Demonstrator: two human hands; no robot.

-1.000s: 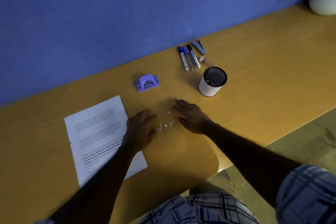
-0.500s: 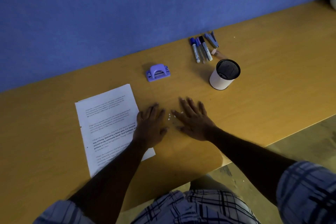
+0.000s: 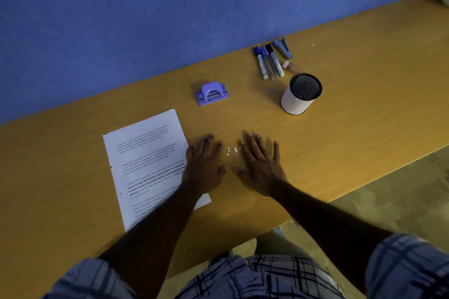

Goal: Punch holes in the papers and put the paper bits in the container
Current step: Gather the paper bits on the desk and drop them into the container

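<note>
Head view, paper bits [image 3: 235,150] between left hand [image 3: 205,167] and right hand [image 3: 261,167], flat, seemingly empty

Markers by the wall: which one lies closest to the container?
The black-capped marker, rightmost of the three; the blue-capped marker and purple one lie farther left of the container.
</note>
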